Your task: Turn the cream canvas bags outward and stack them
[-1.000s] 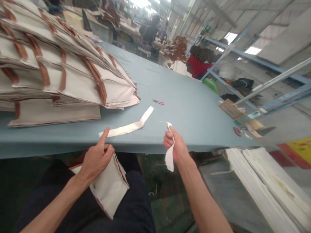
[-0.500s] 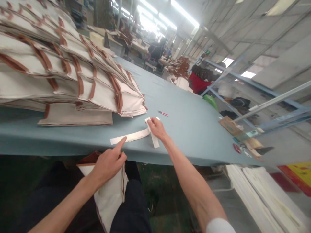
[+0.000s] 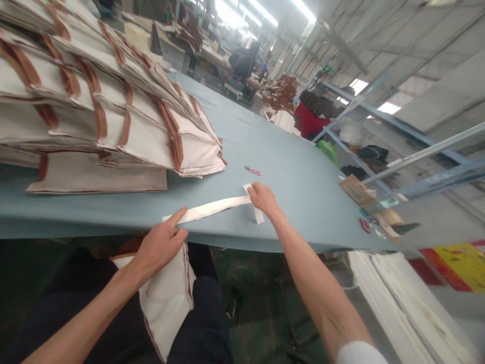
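Observation:
My right hand pinches a long, flat white strip above the blue-grey table. A short length of the strip hangs below its fingers and another bit sticks out beyond them. From there the strip runs nearly straight to my left hand, whose index finger pins its left end at the table's near edge. The thumb sits apart from that finger, and the other fingers are curled out of sight. Under my left hand, a cream fabric piece with dark edging lies across my lap.
Cream fabric pieces with brown trim are piled high at the left. Small pink-handled snips lie beyond my right hand. A cardboard box and small tools are at the table's right end, beside a blue metal rack. White material is stacked lower right.
My right hand has moved right with the strip, which now stretches straighter. My left index finger has shifted toward the strip's left end. The view has shifted slightly.

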{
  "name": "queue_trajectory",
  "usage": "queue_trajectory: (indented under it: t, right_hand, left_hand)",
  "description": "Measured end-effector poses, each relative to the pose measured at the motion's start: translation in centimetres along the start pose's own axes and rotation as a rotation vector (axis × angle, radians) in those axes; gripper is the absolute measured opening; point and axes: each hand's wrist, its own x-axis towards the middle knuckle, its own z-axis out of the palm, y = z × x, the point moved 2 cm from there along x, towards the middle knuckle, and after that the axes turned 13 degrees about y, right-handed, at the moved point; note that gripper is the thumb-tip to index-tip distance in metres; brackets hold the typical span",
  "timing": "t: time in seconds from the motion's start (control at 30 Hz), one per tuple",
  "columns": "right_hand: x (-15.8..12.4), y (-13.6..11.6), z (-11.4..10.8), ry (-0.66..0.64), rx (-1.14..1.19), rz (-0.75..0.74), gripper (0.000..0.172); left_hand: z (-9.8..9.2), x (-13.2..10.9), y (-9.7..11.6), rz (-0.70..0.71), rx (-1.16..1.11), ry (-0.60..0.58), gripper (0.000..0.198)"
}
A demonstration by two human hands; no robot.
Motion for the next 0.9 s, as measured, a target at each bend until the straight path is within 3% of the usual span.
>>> queue_trajectory:
  t: [0.17,0.3,0.5,0.63,0.77,0.9]
  right_hand:
    - [-1.7,0.4,-2.6,0.138,0.252,0.072,0.029]
    - [-4.6,-1.5,-3.5,0.156,0.559,0.074,0.049]
    - [-11.2,-7.6,-2.3,0.012,0.893,0.026,0.058]
    - [-15.1,-11.4,-1.7,-0.08,0.998,-0.019,0.054]
    - [-17.5,-13.6,-1.1,-0.121,1.077,-0.005,0.053]
    - [-19.0,-14.8,-0.2,-0.107,1.033,-0.033,0.049]
  left_hand:
    - [-0.5,-1.0,-0.4,0.02,-0.116,0.073,0.087]
    - [-1.0,-2.6,-0.8,-0.01,-0.161,0.16,0.074]
    - [-1.4,-5.2,0.0,0.071,-0.317,0.128,0.045]
    - [-2.9,-6.6,0.6,0.103,-0.429,0.11,0.051]
    - [-5.0,-7.6,0.9,0.098,-0.524,0.087,0.065]
    - [-5.5,-8.1,1.9,0.064,-0.595,0.001,0.056]
